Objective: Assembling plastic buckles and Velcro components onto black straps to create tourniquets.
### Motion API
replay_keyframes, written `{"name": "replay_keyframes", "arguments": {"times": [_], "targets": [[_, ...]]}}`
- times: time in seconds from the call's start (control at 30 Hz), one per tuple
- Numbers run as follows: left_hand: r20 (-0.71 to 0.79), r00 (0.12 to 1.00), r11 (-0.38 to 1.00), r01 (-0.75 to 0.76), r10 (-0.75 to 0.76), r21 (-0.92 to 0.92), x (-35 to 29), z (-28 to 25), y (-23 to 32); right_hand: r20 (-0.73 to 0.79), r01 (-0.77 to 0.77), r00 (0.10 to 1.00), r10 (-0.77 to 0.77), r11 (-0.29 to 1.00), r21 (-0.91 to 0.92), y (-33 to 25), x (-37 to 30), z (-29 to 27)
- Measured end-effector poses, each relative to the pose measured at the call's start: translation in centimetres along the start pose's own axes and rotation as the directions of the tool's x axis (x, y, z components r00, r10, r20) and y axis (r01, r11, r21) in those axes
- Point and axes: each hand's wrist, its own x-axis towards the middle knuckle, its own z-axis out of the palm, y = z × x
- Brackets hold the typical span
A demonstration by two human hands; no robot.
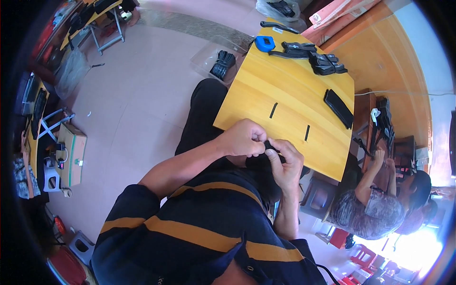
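My left hand (pixel 244 137) and my right hand (pixel 285 159) meet over my lap, just off the near edge of the wooden table (pixel 256 90). Between them is a small piece of black strap-like material (pixel 268 145), mostly hidden by the fingers. The right thumb and fingers close on it. The left fingers are curled in a pinch at its other side. On the tabletop beyond the hands lie a short black strip (pixel 273 110) and a second black strip (pixel 307 133), apart from each other.
A blue tape measure (pixel 264 43) and bundled dark straps (pixel 325 63) lie at the table's far end. A flat black case-like object (pixel 338 109) rests along its right side. Coiled black cord (pixel 223 64) sits in plastic on the floor. Another person (pixel 370 209) sits at right.
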Motion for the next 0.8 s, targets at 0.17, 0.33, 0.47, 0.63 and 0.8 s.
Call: {"name": "replay_keyframes", "arguments": {"times": [0.17, 0.33, 0.47, 0.63, 0.8], "targets": [[0.104, 0.988, 0.813, 0.155, -0.116, -0.561, 0.4, 0.7, -3.2, -0.04, -0.119, 0.99, 0.135, 0.955, 0.271, 1.6, -1.0, 1.3], [0.021, 0.997, 0.786, 0.075, -0.078, -0.614, 0.3, 1.8, -3.8, -0.096, -0.117, 0.985, 0.146, 0.96, 0.255, 2.1, -1.5, 2.0], [-0.203, 0.967, 0.98, -0.176, 0.156, -0.088, 0.1, 1.7, -2.8, -0.13, -0.127, 0.983, 0.131, 0.991, 0.041, -0.1, -0.8, 1.3], [-0.127, 0.927, 0.906, -0.303, 0.352, 0.296, -1.1, 2.4, -0.5, -0.027, -0.27, 0.96, 0.28, 0.944, 0.192, 0.3, -1.5, 0.0], [-0.108, 0.968, 0.973, -0.231, 0.227, -0.026, -1.1, 3.3, -2.1, 0.246, -0.439, 0.887, 0.392, 0.881, 0.179, -0.1, -1.7, 0.2]]}}
